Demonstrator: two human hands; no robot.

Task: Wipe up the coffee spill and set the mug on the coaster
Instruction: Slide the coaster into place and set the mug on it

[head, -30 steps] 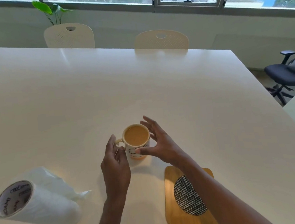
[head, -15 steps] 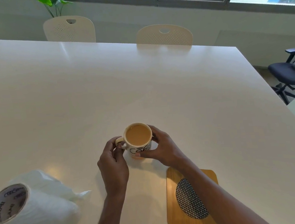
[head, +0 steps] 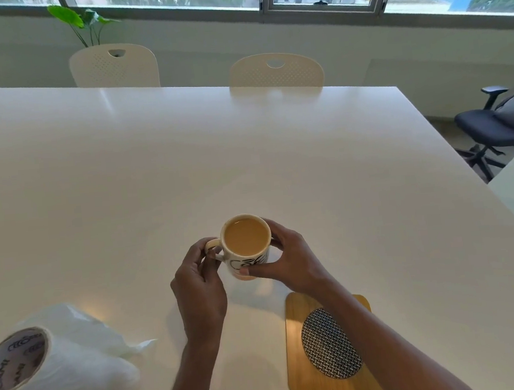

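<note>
A white mug (head: 246, 247) with black lettering, full of light brown coffee, stands upright on the white table (head: 245, 152). My left hand (head: 199, 288) pinches its handle on the left side. Around the mug's right side and front, my right hand (head: 286, 262) is wrapped. A thin brownish smear shows under the mug's base. The wooden coaster (head: 322, 385) with a black-and-white woven disc lies on the table near my right forearm, below and right of the mug.
A roll of white paper towel (head: 53, 365) lies on its side at the near left with a loose end trailing. Two cream chairs (head: 276, 72) stand behind the far edge. A dark office chair (head: 498, 130) is off the table's right side.
Both hands have closed onto the mug: the left went from beside the handle to gripping it, and the right from spread open to wrapped around the body.
</note>
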